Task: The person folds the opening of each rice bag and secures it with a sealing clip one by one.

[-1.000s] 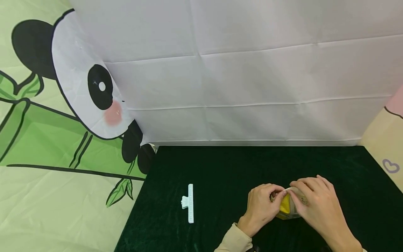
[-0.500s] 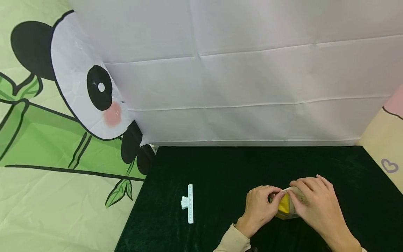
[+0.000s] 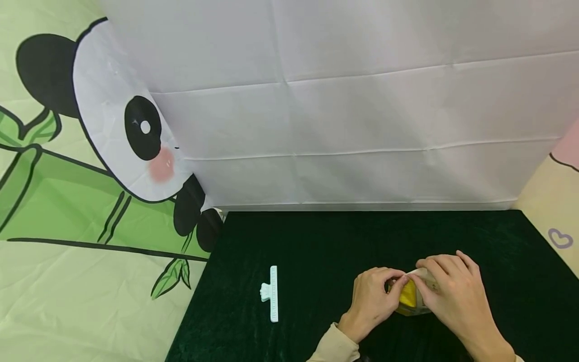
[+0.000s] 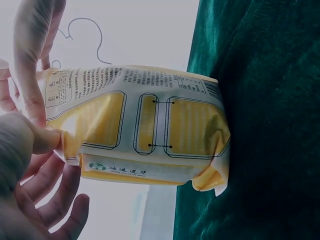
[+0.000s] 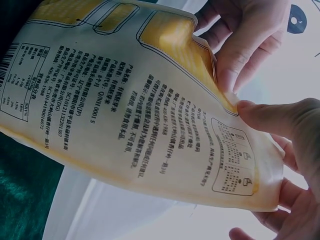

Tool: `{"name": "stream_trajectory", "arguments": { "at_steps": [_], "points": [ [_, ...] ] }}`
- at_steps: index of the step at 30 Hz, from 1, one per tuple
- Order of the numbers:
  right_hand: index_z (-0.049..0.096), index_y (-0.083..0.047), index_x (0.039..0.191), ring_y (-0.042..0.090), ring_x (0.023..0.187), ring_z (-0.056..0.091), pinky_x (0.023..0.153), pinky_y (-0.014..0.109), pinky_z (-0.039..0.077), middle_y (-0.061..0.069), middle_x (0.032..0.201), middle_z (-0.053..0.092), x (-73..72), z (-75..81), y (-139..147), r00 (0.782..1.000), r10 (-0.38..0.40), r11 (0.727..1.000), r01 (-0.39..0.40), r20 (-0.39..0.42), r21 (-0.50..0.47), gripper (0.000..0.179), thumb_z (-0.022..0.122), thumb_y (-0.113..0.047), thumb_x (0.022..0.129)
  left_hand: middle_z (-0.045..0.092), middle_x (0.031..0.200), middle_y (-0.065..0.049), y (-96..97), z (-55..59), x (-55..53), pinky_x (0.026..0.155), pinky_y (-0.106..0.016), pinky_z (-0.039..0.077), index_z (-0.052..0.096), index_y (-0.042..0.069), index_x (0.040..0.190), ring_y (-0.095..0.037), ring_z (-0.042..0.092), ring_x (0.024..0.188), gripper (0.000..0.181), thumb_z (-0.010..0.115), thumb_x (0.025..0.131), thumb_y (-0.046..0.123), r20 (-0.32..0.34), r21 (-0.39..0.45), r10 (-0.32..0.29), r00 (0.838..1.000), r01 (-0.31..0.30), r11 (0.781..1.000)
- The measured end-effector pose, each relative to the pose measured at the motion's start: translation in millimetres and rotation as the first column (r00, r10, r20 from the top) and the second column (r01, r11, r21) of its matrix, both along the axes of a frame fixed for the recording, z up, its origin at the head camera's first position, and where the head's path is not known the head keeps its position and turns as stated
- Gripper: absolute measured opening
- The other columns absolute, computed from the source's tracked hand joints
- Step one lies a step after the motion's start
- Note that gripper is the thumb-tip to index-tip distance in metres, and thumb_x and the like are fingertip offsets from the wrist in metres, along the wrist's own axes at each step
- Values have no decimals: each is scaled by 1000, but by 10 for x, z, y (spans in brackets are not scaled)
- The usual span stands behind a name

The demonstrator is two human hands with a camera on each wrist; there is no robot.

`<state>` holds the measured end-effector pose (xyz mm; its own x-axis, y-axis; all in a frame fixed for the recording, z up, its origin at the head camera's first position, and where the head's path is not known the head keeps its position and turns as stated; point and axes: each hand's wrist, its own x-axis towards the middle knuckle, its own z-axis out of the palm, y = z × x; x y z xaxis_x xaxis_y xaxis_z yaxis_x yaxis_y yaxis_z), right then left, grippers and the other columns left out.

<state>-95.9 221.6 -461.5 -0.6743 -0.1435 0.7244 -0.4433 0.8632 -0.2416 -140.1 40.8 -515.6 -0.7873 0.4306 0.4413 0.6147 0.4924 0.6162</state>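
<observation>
A yellow and off-white food bag (image 3: pixel 408 296) stands on the dark green cloth, right of centre in the head view. Its top edge is pinched between thumb and fingers of my left hand (image 3: pixel 375 296) at the left end. Beside it, my right hand (image 3: pixel 452 291) grips the same edge, thumb close to the left fingertips. Small printed text and striped yellow panels cover the bag (image 4: pixel 150 120) in the left wrist view. The right wrist view shows a barcode and folded top corner on the bag (image 5: pixel 125 110). The right hand hides much of its side in the head view.
A pale blue bag clip (image 3: pixel 273 294) with ruler marks lies on the green cloth (image 3: pixel 316 241), well left of the hands. A white sheet (image 3: pixel 353 115) hangs behind the table, and a panda-printed cloth (image 3: pixel 126 151) hangs at the left.
Both hands keep hold of the bag's top edge. The right thumb has shifted slightly left along it, and the left hand has moved a little left. The clip lies where it was.
</observation>
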Motion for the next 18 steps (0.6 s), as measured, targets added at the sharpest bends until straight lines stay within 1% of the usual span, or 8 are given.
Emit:
{"name": "stream_trajectory", "arguments": {
  "at_steps": [3,7,10,14,18],
  "points": [
    [76,-7,94,39,92,68,97,78,42,14,94,74,-8,-2,-1,1000,-6,1000,6,10,3,75,37,-70,106,73,86,13,-23,-15,-6,59,-3,37,80,21,109,7,51,65,28,57,111,37,2,-1,-8,1000,8,1000],
    [76,-7,94,39,92,68,97,77,42,14,94,74,-13,-4,-4,1000,-13,1000,13,8,10,77,35,-71,106,76,89,12,-64,-28,-8,62,-3,38,81,21,108,4,57,68,26,60,110,37,7,-4,-7,1000,7,1000],
    [76,-7,93,38,91,68,97,76,43,13,92,73,-18,-3,-8,1000,-15,1000,15,-3,14,77,34,-71,106,77,91,12,-84,-30,-10,64,-2,39,81,21,107,6,57,71,26,61,109,37,12,-6,-2,1000,3,1000],
    [75,-7,92,38,90,68,96,73,43,14,92,74,-20,3,-15,1000,-12,1000,12,-11,23,77,35,-71,106,77,91,12,-88,-35,-13,64,-3,40,81,21,108,8,55,71,26,60,110,37,21,-2,-4,1000,4,1000],
    [75,-6,92,39,90,67,95,73,44,15,93,74,-13,3,-18,1000,-17,999,17,-1,30,79,35,-74,104,76,90,13,-79,-41,-8,64,-3,39,81,21,108,9,52,70,25,61,109,36,20,-6,3,1000,-3,1000]
  ]
}}
